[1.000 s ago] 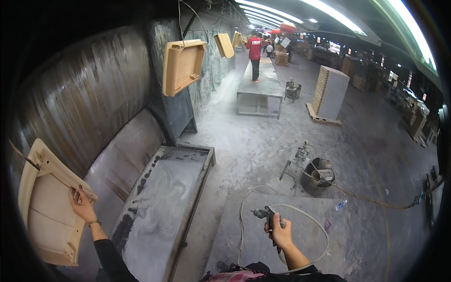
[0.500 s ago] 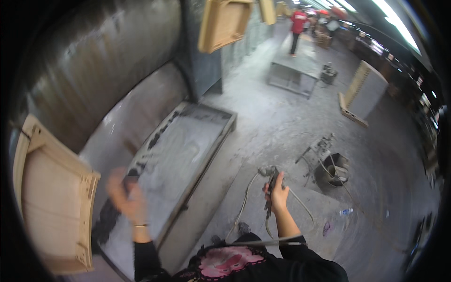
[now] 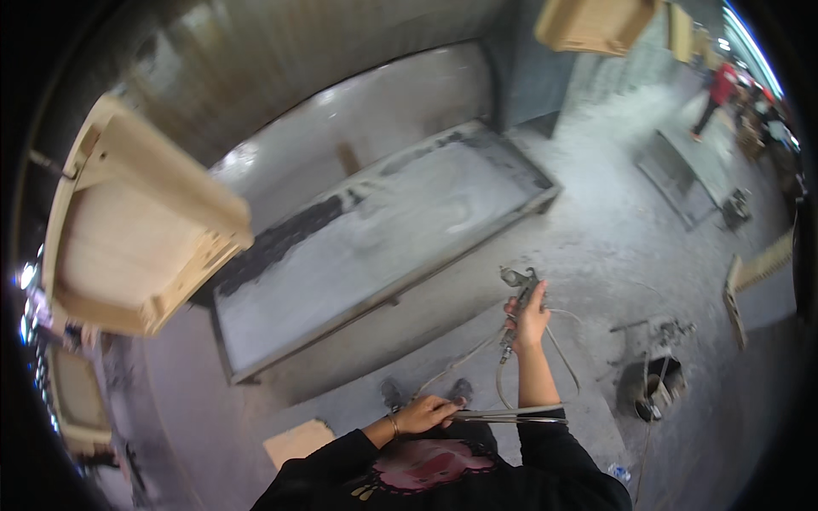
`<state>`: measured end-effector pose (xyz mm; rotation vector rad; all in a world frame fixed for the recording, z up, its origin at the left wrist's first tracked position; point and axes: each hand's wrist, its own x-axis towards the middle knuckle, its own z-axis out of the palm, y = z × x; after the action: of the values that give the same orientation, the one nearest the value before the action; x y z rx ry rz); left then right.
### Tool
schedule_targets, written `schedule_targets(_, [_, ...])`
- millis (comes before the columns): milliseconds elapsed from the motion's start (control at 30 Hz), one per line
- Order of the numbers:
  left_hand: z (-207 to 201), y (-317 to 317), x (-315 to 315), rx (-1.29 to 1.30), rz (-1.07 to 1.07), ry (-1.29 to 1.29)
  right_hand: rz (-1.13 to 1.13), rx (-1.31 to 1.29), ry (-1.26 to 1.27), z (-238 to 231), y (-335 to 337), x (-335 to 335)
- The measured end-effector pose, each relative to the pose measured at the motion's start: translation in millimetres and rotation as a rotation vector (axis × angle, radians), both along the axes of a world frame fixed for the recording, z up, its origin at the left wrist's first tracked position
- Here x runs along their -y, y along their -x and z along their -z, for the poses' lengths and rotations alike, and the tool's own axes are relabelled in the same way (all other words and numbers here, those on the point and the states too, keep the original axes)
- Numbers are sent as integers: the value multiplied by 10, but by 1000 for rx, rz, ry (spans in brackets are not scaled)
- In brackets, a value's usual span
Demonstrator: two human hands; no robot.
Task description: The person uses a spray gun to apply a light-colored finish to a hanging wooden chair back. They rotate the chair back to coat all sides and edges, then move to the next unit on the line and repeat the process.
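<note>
My right hand [image 3: 530,319] is wrapped round a grey spray gun [image 3: 521,294], held up in front of me with its head toward the far side. From the gun's lower end hang thin pale hoses [image 3: 554,366] that loop down beside my right forearm. My left hand [image 3: 423,415] is low in front of my waist, its fingers closed on the hose [image 3: 503,416] that runs across to my right sleeve. To the left hangs a pale wooden frame [image 3: 158,226] with a recessed panel, apart from both hands.
A long, shallow metal trough [image 3: 375,243] with whitish residue and dark patches lies ahead, below a curved metal wall [image 3: 281,68]. Another wooden frame [image 3: 596,25] hangs at the upper right. A bucket [image 3: 656,387] stands on the right. Far right, a person in red [image 3: 722,85] stands near a low platform.
My view has turned left. My left hand has come from beside the hanging wooden frame down to the hose at my waist. The spray gun stays in my right hand.
</note>
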<state>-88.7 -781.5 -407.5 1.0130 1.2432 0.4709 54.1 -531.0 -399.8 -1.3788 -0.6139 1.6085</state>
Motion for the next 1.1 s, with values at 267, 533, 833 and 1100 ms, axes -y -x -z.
schedule_targets(267, [-476, 116, 665, -98, -224, -327, -416, -313, 285, 778, 1169, 800])
schedule_targets(533, [-818, 773, 1962, -301, -703, -318, -466, -1406, 926, 1586, 3278, 2275])
schedule_targets(833, [-957, 1050, 2746, -220, -1176, -20, -766, -1431, 1153, 1382, 4863, 3450])
schedule_targets(1100, [-879, 587, 1650, -64, -690, -117, -681, -1344, 1019, 1537, 2658, 1542])
